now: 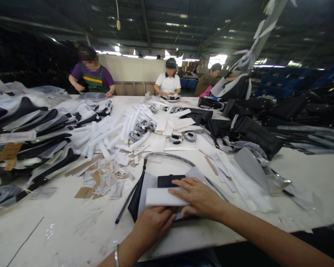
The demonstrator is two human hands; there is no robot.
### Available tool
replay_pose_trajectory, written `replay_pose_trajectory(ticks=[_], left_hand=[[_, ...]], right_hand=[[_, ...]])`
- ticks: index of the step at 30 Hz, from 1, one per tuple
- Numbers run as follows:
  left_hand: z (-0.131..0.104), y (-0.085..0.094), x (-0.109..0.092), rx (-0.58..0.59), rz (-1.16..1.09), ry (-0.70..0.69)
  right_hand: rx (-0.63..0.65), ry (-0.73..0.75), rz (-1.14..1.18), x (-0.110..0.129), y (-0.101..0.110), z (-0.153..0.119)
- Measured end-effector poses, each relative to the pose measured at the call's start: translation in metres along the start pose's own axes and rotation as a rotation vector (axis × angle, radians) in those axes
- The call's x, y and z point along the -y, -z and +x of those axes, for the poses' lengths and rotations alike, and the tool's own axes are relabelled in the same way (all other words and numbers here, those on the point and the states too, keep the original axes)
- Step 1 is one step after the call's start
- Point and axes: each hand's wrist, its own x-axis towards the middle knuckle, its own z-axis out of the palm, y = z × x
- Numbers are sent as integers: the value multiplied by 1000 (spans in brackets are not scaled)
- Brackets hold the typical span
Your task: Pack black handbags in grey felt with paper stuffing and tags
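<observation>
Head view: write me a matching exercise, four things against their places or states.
Things:
1. White pad
2. Bracelet
3. Brown tags
4. Bag strap

Places or states:
A. Arched on the table beyond the pad
B. Under the right hand's fingers
C. Around the left wrist
D. Lying loose among white strings

Pairs: 1-B, 2-C, 3-D, 4-A

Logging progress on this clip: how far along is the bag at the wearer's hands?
Looks partway. Done: the handle seems film-wrapped, and paper lies on the bag. In hand: a white pad, right hand over it, left hand at its near edge. Likely left: settling the pad and perhaps tagging; no tag shows on the bag, while loose tags lie to its left.
</observation>
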Motion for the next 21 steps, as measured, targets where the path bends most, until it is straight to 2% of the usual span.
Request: replay_pose_trajectory(ticks=[6, 11, 13, 15, 17, 19, 21], left_hand=[[-5, 7, -10, -40, 51, -51], [6, 29, -36, -325, 64, -203], [17, 30, -40, -279, 98, -179], [24, 22, -35, -154, 185, -112], [24, 6, -22, -96, 288, -108], [16, -14, -7, -136, 368, -179], [8, -38, 6, -218, 436, -240]], right_hand=[[21, 8, 48, -1, -23, -9], [21, -12, 141, -1, -26, -11], [5, -36, 223, -3, -23, -11], [6, -70, 347, -7, -15, -9], [45, -95, 504, -14, -1, -3], [55, -155, 649, -24, 15, 13], [-32, -240, 714, -35, 29, 42]])
